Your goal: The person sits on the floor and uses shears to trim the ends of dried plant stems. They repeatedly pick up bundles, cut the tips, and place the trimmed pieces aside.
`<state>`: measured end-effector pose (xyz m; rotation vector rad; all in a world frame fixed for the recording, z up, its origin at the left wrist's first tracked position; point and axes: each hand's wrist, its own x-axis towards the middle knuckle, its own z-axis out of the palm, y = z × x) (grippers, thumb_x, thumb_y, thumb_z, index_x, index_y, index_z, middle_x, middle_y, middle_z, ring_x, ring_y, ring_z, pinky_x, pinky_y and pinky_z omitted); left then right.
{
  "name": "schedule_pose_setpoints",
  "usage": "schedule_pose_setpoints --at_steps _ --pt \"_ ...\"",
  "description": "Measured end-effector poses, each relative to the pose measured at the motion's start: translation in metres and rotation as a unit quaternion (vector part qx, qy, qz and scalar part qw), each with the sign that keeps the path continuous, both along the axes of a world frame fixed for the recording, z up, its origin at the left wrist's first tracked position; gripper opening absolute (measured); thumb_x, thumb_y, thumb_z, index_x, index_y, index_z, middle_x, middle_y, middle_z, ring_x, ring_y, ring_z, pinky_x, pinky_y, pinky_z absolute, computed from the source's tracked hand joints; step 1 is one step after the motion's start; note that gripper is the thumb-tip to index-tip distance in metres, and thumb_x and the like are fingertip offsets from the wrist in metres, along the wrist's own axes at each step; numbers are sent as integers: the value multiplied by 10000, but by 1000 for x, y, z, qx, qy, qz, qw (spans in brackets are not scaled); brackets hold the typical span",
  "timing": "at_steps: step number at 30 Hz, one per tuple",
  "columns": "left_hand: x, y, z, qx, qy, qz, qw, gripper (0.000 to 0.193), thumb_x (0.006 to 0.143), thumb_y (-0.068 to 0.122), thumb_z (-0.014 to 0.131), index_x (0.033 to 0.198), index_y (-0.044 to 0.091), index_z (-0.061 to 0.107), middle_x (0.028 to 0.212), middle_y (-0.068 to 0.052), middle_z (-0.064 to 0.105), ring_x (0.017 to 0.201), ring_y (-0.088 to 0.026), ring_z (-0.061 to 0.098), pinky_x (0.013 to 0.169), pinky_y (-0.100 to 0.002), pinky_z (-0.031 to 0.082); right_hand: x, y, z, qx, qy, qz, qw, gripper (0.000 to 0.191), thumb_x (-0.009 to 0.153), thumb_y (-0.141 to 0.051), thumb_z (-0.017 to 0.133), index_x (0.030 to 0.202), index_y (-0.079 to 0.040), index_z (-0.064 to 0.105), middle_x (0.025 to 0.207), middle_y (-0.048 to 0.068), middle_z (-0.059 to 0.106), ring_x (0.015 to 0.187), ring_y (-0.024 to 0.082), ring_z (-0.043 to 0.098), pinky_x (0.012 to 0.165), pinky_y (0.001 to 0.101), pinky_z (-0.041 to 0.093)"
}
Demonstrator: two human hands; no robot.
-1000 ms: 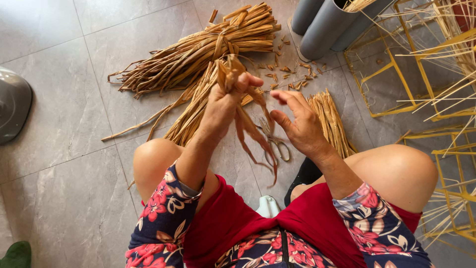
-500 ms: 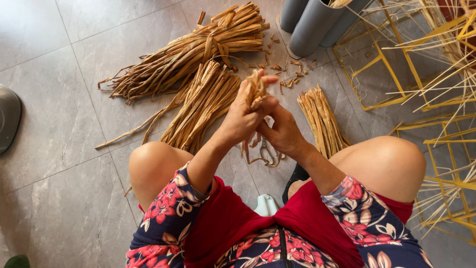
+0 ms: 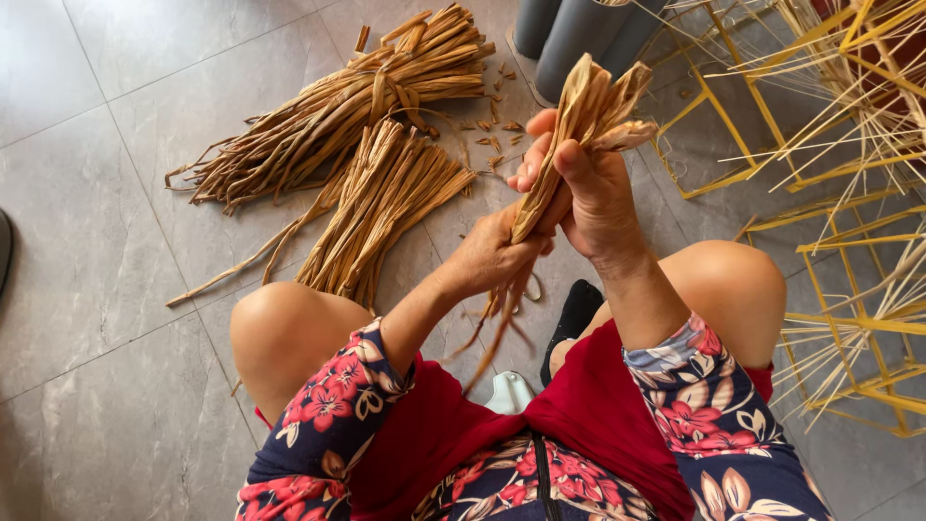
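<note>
Dry, matt, fibrous straw strips (image 3: pixel 579 116) above a smooth, faintly glossy grey stone-tile floor (image 3: pixel 106 289).

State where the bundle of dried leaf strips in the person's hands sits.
The held bundle is upper centre, gripped by both hands, right hand above left hand, below the grey pipes.

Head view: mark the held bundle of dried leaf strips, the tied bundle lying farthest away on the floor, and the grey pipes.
held bundle of dried leaf strips (image 3: pixel 590 96), head view, on its upper end above the hands.
tied bundle (image 3: pixel 371 92), head view, at its tied middle.
grey pipes (image 3: pixel 579 43), head view, on the middle pipe's side.
</note>
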<state>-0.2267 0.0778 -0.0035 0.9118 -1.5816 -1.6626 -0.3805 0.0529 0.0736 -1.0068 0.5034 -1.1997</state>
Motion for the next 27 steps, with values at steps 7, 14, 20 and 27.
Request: schedule_pose_setpoints --at_steps 7,14,20,27 --pt "4 4 6 146 157 -71 974 358 1009 419 653 1079 75 580 796 4 635 712 -139 640 609 -295 551 -7 1 1 15 48 -48 998 438 955 -439 768 1131 -71 607 893 50 659 824 168 656 822 353 569" --pt "-12 15 12 -86 -90 56 991 344 1007 421 635 989 79 610 698 -84 582 631 -204 549 601 -363 481 -1 8 11 23 -34 -1 999 471 1039 -542 674 916 -117 511 619 -37 394 530 72 400 617 280 413" --pt "6 8 32 -178 -140 51 973 429 944 401 732 1140 57 567 877 -149 649 789 -247 636 720 -397 516 -27 -5 -12 -91 39 -131 986 527 1107 -578 569 880 -112 477 609 2 365 516 114 376 563 304 403" --pt "44 -24 35 -106 -31 225 968 258 1057 216 629 1272 80 590 1127 -77 699 981 -135 727 856 -284 623 -153 13 91 -135 196 -351 905 416 1062 -484 640 955 -100 523 701 22 450 572 121 439 568 304 434"
